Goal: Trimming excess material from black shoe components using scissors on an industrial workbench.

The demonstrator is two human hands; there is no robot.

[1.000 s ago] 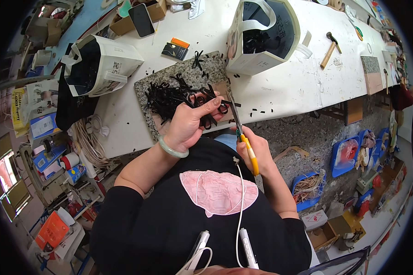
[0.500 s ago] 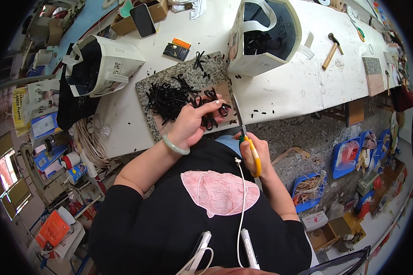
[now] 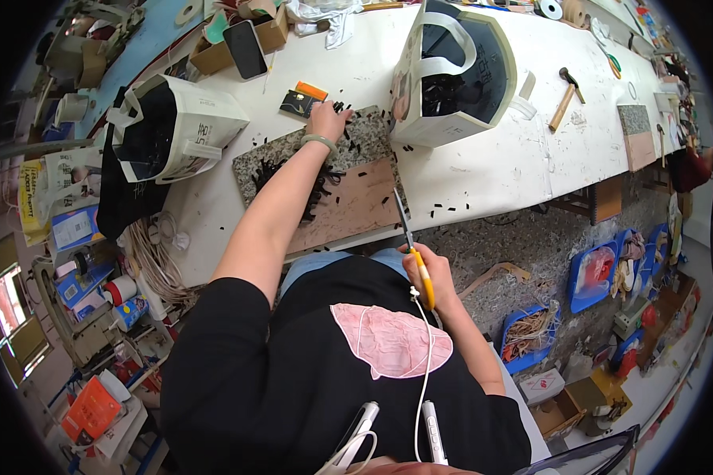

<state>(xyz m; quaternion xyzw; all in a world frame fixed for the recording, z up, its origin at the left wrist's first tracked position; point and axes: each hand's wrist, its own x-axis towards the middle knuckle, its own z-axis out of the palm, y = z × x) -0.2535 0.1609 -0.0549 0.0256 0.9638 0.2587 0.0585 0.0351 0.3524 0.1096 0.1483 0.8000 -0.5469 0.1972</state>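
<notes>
My left hand (image 3: 327,120), with a pale green bangle (image 3: 320,142) at its wrist, reaches to the far edge of a speckled stone slab (image 3: 364,127). Its fingers are bunched round small black strip loops (image 3: 339,106), partly hidden by the hand. Beneath my left forearm lies a heap of black strips (image 3: 318,194), partly covered. Near the slab's right edge, my right hand (image 3: 429,273) is closed on yellow-handled scissors (image 3: 421,275), whose blades point away from me. A brown board (image 3: 364,202) covers the slab's near part.
White bags holding black material stand at left (image 3: 206,131) and right (image 3: 451,119) of the slab. A phone (image 3: 245,49) and an orange-and-black small box (image 3: 303,100) lie beyond it. A hammer (image 3: 564,99) rests farther right. Black scraps dot the white table (image 3: 515,150).
My left hand has moved away from me, from over the brown board to the slab's far edge, taking the black loops from there. My right hand with the scissors has shifted slightly left and nearer the table.
</notes>
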